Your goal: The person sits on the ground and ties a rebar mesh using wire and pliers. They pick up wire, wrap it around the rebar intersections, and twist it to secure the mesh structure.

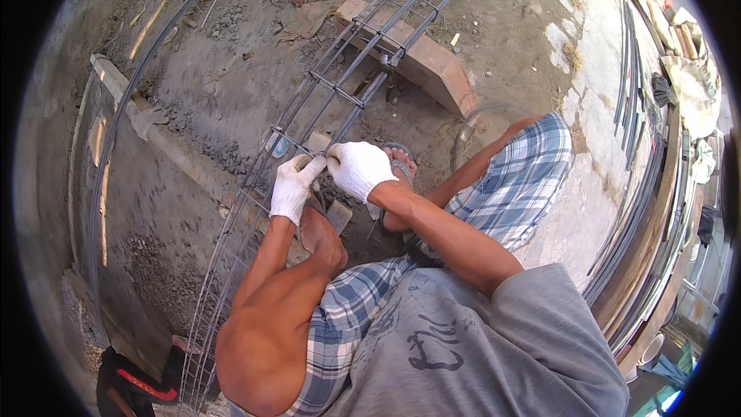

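Observation:
A long rebar cage (338, 91) of steel bars and square stirrups runs diagonally before me. My left hand (294, 180), in a white knit glove, pinches thumb and finger at a corner where a stirrup meets a long bar. At that same joint, my right hand (360, 170), gloved alike, has its fingers closed around the bar. Any thin tie wire between the fingertips is too small to make out. Beyond the hands, a hand tool with a metal head and dark handles (389, 72) hangs on the cage. A brown block (431, 66) supports the cage there.
My sandalled feet (400, 165) flank the cage. Left of it lie a concrete edge (191, 153), a discarded glove (148, 121) and a long curved bar (124, 104). Bars and planks (648, 231) line the right side. Dark clothing with a red stripe (145, 385) shows at lower left.

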The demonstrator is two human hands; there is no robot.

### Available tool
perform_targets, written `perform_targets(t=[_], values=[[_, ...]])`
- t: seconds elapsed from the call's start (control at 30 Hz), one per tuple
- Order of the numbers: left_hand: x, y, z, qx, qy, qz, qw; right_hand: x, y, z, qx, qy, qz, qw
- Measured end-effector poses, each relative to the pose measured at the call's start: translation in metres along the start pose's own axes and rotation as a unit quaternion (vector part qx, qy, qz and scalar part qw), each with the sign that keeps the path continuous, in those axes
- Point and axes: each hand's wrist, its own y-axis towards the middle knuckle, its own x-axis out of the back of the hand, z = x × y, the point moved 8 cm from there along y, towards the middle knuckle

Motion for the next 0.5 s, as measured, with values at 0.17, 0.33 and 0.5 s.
perform_targets(t=[0.17,0.33,0.5], values=[[-0.001,0.005,0.012,0.004,-0.027,0.019,0.999,0.0,0.004,0.01,0.08,-0.125,0.0,0.989],[0.004,0.006,0.02,0.0,-0.014,-0.007,1.0,0.005,-0.021,0.018,0.088,-0.114,-0.037,0.989],[0.005,0.0,0.017,0.026,-0.051,0.005,0.998,-0.006,-0.058,0.007,0.054,0.159,-0.009,0.986]])
